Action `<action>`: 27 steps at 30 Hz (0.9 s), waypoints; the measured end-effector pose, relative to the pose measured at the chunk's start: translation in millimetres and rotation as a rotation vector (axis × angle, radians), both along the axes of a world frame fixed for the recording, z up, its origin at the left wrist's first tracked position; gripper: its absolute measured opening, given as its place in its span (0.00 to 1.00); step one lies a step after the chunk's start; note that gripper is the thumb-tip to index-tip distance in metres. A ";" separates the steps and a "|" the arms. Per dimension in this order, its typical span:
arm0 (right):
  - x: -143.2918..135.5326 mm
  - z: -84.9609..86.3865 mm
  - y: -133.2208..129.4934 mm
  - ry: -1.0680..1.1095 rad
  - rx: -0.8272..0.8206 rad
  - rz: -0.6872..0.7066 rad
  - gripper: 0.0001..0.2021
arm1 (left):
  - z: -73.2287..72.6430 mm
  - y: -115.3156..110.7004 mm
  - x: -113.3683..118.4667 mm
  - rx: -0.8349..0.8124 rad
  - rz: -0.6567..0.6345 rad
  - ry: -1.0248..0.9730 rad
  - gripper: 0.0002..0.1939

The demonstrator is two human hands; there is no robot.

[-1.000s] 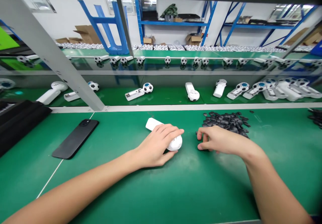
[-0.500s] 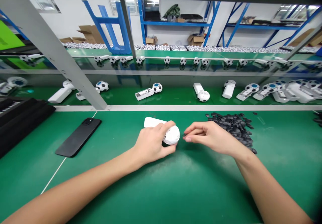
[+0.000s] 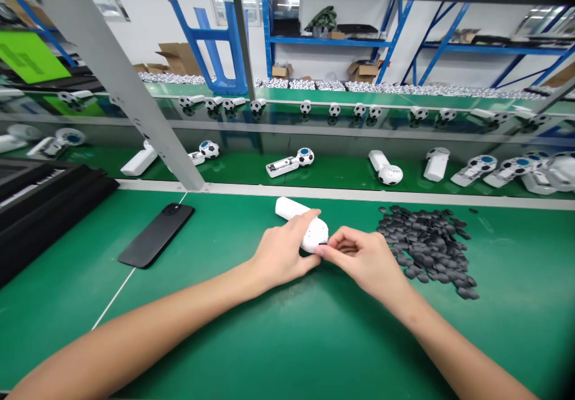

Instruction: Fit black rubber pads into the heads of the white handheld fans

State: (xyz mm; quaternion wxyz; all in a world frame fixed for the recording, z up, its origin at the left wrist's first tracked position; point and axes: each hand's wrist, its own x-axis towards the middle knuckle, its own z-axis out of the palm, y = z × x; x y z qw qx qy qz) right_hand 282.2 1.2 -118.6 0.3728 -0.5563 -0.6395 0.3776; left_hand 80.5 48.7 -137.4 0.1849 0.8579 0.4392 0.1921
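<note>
A broad green work mat (image 3: 278,334) covers the bench, and behind its pale front rail runs a lower green belt (image 3: 341,175) carrying white handheld units with football-patterned heads. At the far left lies a stack of black trays (image 3: 40,208), and nearer the middle a black phone (image 3: 156,235) lies flat and face down, angled toward the upper right. To the right, a loose heap of small dark pads (image 3: 426,247) spreads over the mat. Between phone and heap sits the white handheld device (image 3: 302,223), lying on the mat just in front of the rail; its long axis runs from the upper left, where the plain handle end points away toward the belt, down to the lower right, where the rounded head faces the person. The left hand (image 3: 281,253) is wrapped over the device from the near side, thumb under the head and fingers across the top, gripping it firmly. The right hand (image 3: 359,259) meets it at the head, fingertips pinched together on a small dark piece (image 3: 321,243) pressed against the head's rim.
</note>
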 end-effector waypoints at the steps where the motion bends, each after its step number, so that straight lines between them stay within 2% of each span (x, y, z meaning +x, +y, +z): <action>1: -0.5 -0.4 -0.1 -0.010 0.020 -0.012 0.12 | 0.6 -0.2 -0.6 -0.025 -0.016 -0.017 0.40; 4: -1.0 -2.1 0.7 -0.032 0.076 -0.046 0.14 | 2.7 -0.7 -2.0 -0.090 -0.057 -0.047 0.45; 7: -2.1 -3.3 1.5 -0.060 0.100 -0.053 0.15 | 4.6 -0.8 -2.2 -0.112 -0.038 -0.064 0.44; 14: -2.1 -2.3 2.5 -0.122 0.158 -0.081 0.19 | 3.7 -2.2 -3.0 -0.044 -0.056 -0.076 0.40; 17: 1.0 -5.4 5.4 -0.141 0.122 -0.066 0.19 | 2.6 -1.7 -2.0 -0.010 -0.069 -0.056 0.39; 19: 3.0 -8.7 8.8 -0.157 0.091 -0.013 0.19 | 1.3 -0.4 -1.4 0.001 -0.073 -0.034 0.39; 22: 8.1 -9.8 14.7 -0.203 0.078 0.145 0.18 | -1.4 2.4 -2.0 0.003 -0.085 0.011 0.37; 25: 22.9 0.7 18.5 -0.281 0.054 0.346 0.17 | -4.1 4.9 -3.4 0.033 -0.112 0.053 0.32; 27: 40.0 12.5 19.5 -0.314 0.037 0.333 0.19 | -4.8 6.6 -3.9 0.058 -0.133 0.090 0.30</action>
